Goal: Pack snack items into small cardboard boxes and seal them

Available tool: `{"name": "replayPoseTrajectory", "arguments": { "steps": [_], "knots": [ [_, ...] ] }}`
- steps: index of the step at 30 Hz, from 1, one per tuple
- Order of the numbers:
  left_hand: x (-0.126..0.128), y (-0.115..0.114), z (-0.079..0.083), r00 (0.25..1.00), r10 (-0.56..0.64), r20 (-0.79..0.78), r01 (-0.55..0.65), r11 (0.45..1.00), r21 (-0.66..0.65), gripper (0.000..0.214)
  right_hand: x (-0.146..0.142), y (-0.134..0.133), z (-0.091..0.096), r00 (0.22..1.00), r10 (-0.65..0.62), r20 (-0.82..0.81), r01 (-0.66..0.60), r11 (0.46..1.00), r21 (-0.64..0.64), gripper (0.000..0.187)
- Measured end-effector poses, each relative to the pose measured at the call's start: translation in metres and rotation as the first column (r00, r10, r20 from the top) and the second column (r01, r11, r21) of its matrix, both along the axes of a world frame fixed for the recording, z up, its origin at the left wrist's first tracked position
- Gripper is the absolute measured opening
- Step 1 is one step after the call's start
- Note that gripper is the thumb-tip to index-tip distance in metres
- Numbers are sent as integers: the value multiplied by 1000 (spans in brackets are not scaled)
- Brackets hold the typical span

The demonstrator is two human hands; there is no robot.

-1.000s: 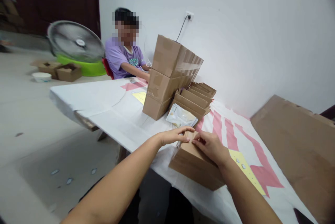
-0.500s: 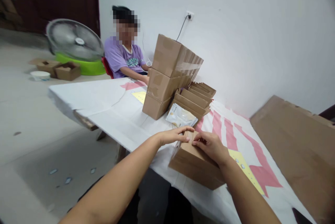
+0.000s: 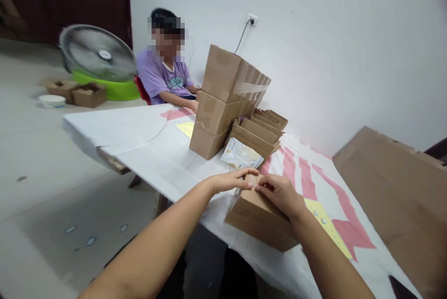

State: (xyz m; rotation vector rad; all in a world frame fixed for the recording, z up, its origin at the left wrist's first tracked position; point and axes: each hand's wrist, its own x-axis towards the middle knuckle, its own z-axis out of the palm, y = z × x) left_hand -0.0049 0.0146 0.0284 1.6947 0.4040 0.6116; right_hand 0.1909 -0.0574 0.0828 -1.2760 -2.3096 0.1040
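Observation:
A closed cardboard box (image 3: 260,227) sits at the table edge in front of me. Across its far left end lies my left hand (image 3: 232,181), open, with fingers stretched over the top and the thumb apart. My right hand (image 3: 281,195) rests on the same top face, its thumb and fingertips pinched together close to the left thumb. Whatever is between those fingertips is too small to make out. Just beyond my hands are pale printed plastic pouches (image 3: 241,153), leaning by a row of open cardboard boxes (image 3: 258,131).
Taped cartons (image 3: 218,112) are stacked on the white-covered table (image 3: 146,150). Behind them sits a person in a purple shirt (image 3: 162,73). A large cardboard sheet (image 3: 394,201) stands at right. On the floor are a fan (image 3: 98,52) and small open boxes (image 3: 89,95).
My hands and the box hold almost the same place. The view has shifted very slightly, and the seated person's head has tilted a little.

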Motion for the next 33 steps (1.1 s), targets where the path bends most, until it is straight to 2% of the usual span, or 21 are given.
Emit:
{"name": "replayPoseTrajectory", "arguments": {
  "steps": [7,13,16,21,29,33],
  "knots": [
    [-1,0,0,1000,-15,15,15,1000,-4,59,3,-3,2,996,24,-81,-38,984,-173,16],
    [1,0,-2,998,-42,42,43,999,-19,58,-2,-4,1,995,-40,-93,22,981,-193,12],
    [0,0,-1,999,-34,33,35,999,-19,58,-1,-7,0,993,-64,-95,49,987,-152,9],
    [-1,0,0,1000,-16,6,16,1000,-12,58,-1,-7,0,994,-39,-105,19,982,-186,16],
    [0,-1,-1,1000,-16,19,16,1000,-12,60,-4,-5,0,989,-97,-111,78,984,-163,10],
    [0,-2,1,1000,1,-5,-1,1000,-4,59,-2,-6,0,987,-89,-133,59,976,-211,17]
  ]
}}
